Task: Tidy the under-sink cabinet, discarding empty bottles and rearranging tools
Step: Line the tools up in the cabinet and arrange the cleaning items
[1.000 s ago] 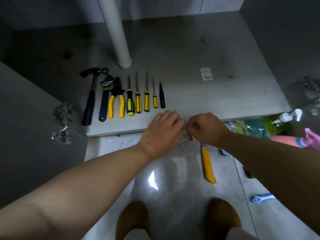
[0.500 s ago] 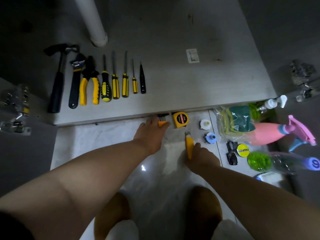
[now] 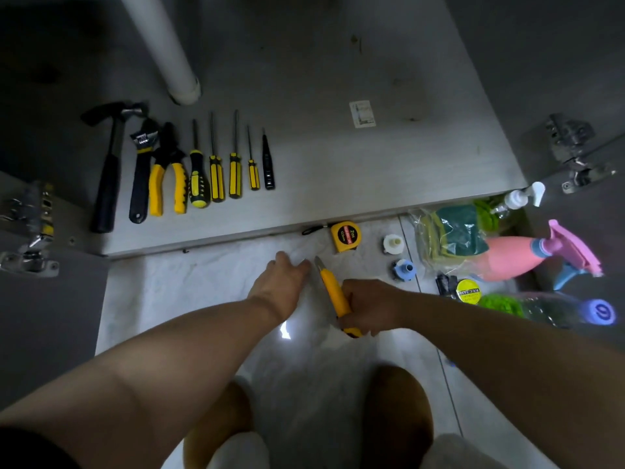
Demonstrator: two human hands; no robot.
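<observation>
The yellow utility knife point(image 3: 333, 292) is in the grip of the right hand point(image 3: 370, 306). The fingers wrap its rear half and the blade end points at the cabinet, low over the pale floor tiles point(image 3: 176, 299). Half a second ago that hand was only settling on the handle. The left hand point(image 3: 282, 280), then up at the cabinet's lip by the tape measure point(image 3: 345, 236), has drawn back beside the knife's tip. Its fingers are bent toward the floor, and whether they pinch anything cannot be told. The knife looks likely to be the next tool to join the row.

On the grey cabinet floor point(image 3: 355, 170), a hammer point(image 3: 108, 170), wrench point(image 3: 142, 170), pliers point(image 3: 169, 177) and screwdrivers point(image 3: 216, 174) lie side by side near the white drain pipe point(image 3: 162, 45). To the right, on the tiles, lie a pink spray bottle point(image 3: 514, 258), a pack of sponges point(image 3: 453, 235) and loose caps point(image 3: 393, 244). A door hinge point(image 3: 571, 147) shows at the right edge.
</observation>
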